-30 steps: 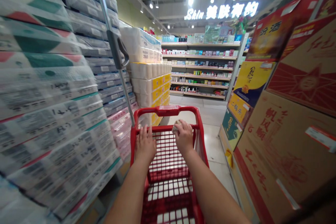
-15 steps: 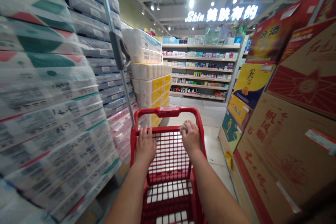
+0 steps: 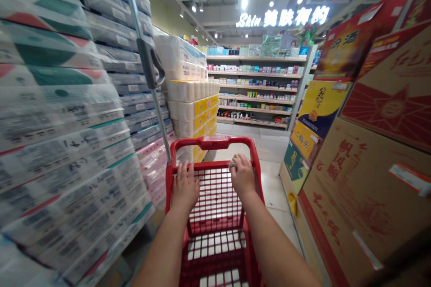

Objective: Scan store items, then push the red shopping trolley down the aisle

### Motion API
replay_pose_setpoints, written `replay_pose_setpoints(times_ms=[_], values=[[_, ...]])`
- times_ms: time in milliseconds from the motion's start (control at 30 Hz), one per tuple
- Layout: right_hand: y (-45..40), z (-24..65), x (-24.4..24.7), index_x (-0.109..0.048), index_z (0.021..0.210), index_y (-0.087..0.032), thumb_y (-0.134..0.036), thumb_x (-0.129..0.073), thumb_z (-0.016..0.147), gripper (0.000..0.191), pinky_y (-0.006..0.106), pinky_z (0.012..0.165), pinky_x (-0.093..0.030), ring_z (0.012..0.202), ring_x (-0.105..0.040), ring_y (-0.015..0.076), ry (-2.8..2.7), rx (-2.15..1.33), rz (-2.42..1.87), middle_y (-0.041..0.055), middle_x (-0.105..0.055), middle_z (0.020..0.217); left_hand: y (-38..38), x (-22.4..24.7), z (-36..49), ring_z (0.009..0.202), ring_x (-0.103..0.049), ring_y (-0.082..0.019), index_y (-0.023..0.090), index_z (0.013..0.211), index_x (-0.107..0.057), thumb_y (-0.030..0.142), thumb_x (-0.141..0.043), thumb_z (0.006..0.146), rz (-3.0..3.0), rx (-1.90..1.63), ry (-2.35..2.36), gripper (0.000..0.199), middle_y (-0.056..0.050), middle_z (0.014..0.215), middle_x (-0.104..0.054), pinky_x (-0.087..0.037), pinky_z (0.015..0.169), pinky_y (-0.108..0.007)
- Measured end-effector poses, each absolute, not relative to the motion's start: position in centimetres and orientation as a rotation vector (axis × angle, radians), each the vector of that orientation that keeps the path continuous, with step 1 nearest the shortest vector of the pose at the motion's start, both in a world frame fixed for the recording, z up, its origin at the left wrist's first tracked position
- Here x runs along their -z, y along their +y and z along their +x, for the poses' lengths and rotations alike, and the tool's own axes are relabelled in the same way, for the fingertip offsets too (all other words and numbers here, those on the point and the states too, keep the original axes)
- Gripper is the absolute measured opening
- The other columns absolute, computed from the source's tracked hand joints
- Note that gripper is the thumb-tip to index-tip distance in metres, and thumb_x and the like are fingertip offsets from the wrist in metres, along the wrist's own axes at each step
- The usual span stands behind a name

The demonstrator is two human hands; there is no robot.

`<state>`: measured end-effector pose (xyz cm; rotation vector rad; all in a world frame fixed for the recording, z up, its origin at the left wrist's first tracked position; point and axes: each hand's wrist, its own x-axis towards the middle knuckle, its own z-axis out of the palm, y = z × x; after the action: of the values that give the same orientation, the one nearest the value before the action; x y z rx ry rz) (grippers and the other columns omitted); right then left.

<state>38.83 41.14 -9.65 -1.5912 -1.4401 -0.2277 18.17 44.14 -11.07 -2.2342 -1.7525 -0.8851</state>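
Observation:
A red plastic shopping cart (image 3: 213,142) with a grid basket stands straight ahead of me in the head view. My left hand (image 3: 186,188) lies on the left end of its red crossbar, fingers stretched out and a little apart. On the right of the same bar, my right hand (image 3: 243,179) is curled with a small greyish crumpled wad (image 3: 232,164) between thumb and fingers. Whether the wad is cloth or paper, I cannot tell. A metal pole (image 3: 134,6) with a grey plastic grip (image 3: 148,63) rises from the cart's left side.
Tall stacks of wrapped paper packs (image 3: 67,143) line the left, with toilet roll packs (image 3: 183,92) farther on. Cardboard cartons (image 3: 363,188) and drink boxes (image 3: 321,107) are piled on the right. Tiled floor (image 3: 269,148) leads to a shelf of small products (image 3: 259,87).
The surroundings have shifted very slightly to the left in the view. Both hands keep their places on the cart, and the wad stays in my right hand.

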Motion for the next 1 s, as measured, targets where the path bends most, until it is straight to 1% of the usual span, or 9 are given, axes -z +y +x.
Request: replay_pose_setpoints(times_ms=[67, 200, 267, 367, 500, 567, 667, 867, 1000], values=[[41.2, 38.8, 9.7, -0.066, 0.109, -0.017, -0.018, -0.047, 0.089, 0.028, 0.045, 0.109, -0.033, 0.127, -0.039, 0.0263, -1.384, 0.236, -1.622, 0.0092, -0.051, 0.134, 44.1, 11.1, 18.2, 0.141, -0.022, -0.03, 0.011, 0.142, -0.034, 0.023, -0.044, 0.088, -2.237, 0.881, -1.75, 0.057, -0.017, 0.15, -0.029, -0.03, 0.113, -0.05], [41.3, 38.7, 9.8, -0.065, 0.109, -0.018, -0.016, -0.046, 0.088, 0.028, 0.046, 0.112, -0.027, 0.131, -0.035, 0.026, -1.509, 0.301, -1.597, 0.0087, -0.052, 0.134, 44.0, 11.0, 18.2, 0.141, -0.02, -0.031, 0.01, 0.142, -0.033, 0.024, -0.045, 0.088, -2.249, 0.866, -1.763, 0.057, -0.017, 0.151, -0.028, -0.03, 0.112, -0.05], [41.4, 38.5, 10.0, -0.065, 0.11, -0.018, -0.017, -0.046, 0.089, 0.029, 0.046, 0.111, -0.029, 0.13, -0.036, 0.0262, -1.466, 0.305, -1.619, 0.0093, -0.052, 0.133, 44.0, 10.9, 18.2, 0.142, -0.02, -0.031, 0.01, 0.142, -0.033, 0.024, -0.045, 0.088, -2.247, 0.868, -1.766, 0.057, -0.017, 0.151, -0.028, -0.03, 0.112, -0.05], [41.4, 37.7, 10.2, -0.059, 0.122, -0.014, -0.015, -0.04, 0.091, 0.036, 0.047, 0.112, -0.028, 0.13, -0.036, 0.0263, -1.437, 0.335, -1.621, 0.012, -0.05, 0.135, 44.0, 11.0, 18.3, 0.141, -0.021, -0.031, 0.011, 0.142, -0.033, 0.023, -0.045, 0.087, -2.238, 0.878, -1.762, 0.057, -0.017, 0.151, -0.028, -0.031, 0.111, -0.051], [41.4, 36.5, 10.4, -0.045, 0.137, -0.013, -0.006, -0.033, 0.089, 0.05, 0.044, 0.115, -0.023, 0.135, -0.031, 0.0228, -1.655, 0.372, -1.498, 0.0101, -0.047, 0.138, 44.1, 11.1, 18.3, 0.141, -0.021, -0.031, 0.01, 0.142, -0.034, 0.022, -0.046, 0.086, -2.229, 0.886, -1.748, 0.058, -0.017, 0.151, -0.029, -0.032, 0.111, -0.051], [41.4, 36.3, 10.4, -0.046, 0.136, -0.012, -0.007, -0.034, 0.089, 0.049, 0.044, 0.114, -0.024, 0.134, -0.032, 0.0231, -1.624, 0.356, -1.525, 0.0111, -0.047, 0.138, 44.1, 11.2, 18.3, 0.141, -0.02, -0.031, 0.01, 0.142, -0.034, 0.023, -0.046, 0.086, -2.233, 0.878, -1.749, 0.058, -0.017, 0.151, -0.029, -0.031, 0.111, -0.051], [41.4, 36.6, 10.2, -0.052, 0.13, -0.011, -0.012, -0.039, 0.089, 0.043, 0.049, 0.113, -0.024, 0.132, -0.035, 0.027, -1.507, 0.355, -1.615, 0.0145, -0.046, 0.138, 44.1, 11.1, 18.2, 0.142, -0.019, -0.031, 0.01, 0.142, -0.034, 0.023, -0.045, 0.086, -2.241, 0.862, -1.762, 0.058, -0.017, 0.151, -0.028, -0.032, 0.111, -0.051], [41.3, 36.6, 10.3, -0.055, 0.128, -0.019, -0.013, -0.041, 0.089, 0.041, 0.046, 0.114, -0.022, 0.132, -0.034, 0.0241, -1.689, 0.345, -1.465, 0.0061, -0.05, 0.136, 44.2, 11.4, 18.1, 0.143, -0.017, -0.031, 0.01, 0.143, -0.033, 0.024, -0.045, 0.087, -2.242, 0.863, -1.749, 0.059, -0.016, 0.152, -0.026, -0.03, 0.112, -0.051], [41.4, 36.5, 10.5, -0.056, 0.127, -0.015, -0.013, -0.041, 0.089, 0.041, 0.048, 0.114, -0.022, 0.131, -0.036, 0.0251, -1.57, 0.366, -1.511, 0.01, -0.051, 0.135, 44.3, 11.6, 18.1, 0.142, -0.019, -0.029, 0.011, 0.143, -0.034, 0.025, -0.044, 0.088, -2.21, 0.854, -1.755, 0.057, -0.014, 0.152, -0.029, -0.026, 0.114, -0.05]])
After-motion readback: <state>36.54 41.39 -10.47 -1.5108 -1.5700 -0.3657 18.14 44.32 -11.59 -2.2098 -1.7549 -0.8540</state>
